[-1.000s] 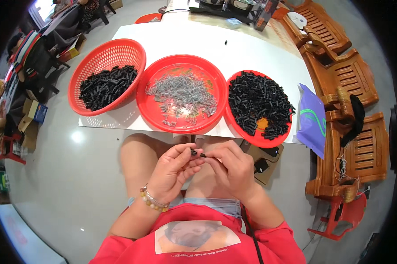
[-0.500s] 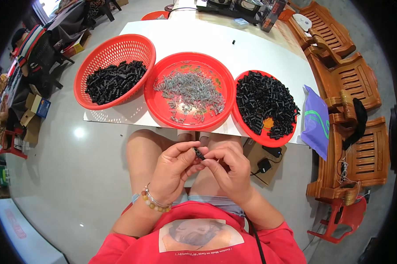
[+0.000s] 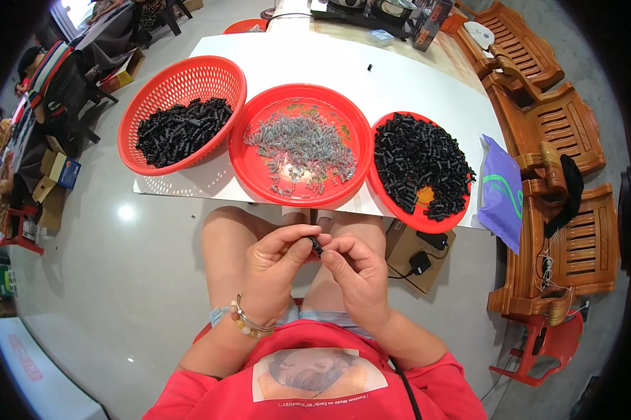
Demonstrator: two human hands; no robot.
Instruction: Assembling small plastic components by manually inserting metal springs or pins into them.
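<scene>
Over my lap, my left hand [image 3: 279, 257] pinches a small black plastic piece [image 3: 315, 245] between thumb and fingers. My right hand [image 3: 358, 273] meets it from the other side, thumb and forefinger closed at the piece's end. Fingertips cover most of the piece. Beyond my hands are a red slotted basket [image 3: 163, 78] of black tubular pieces [image 3: 182, 129], a round red tray [image 3: 251, 175] of small silvery, spring-like parts [image 3: 298, 143], and a red tray [image 3: 433, 225] heaped with short black parts [image 3: 420, 161].
The containers rest along the near edge of a white tabletop [image 3: 294, 59]. A purple packet [image 3: 499, 192] lies at its right end, and one loose black part [image 3: 370, 68] sits farther back. Wooden chairs [image 3: 553, 129] line the right; a cardboard box [image 3: 422, 269] with black adapters is below.
My right hand has shifted slightly left, closer to my left hand, and less of the black piece shows. The containers stand as before.
</scene>
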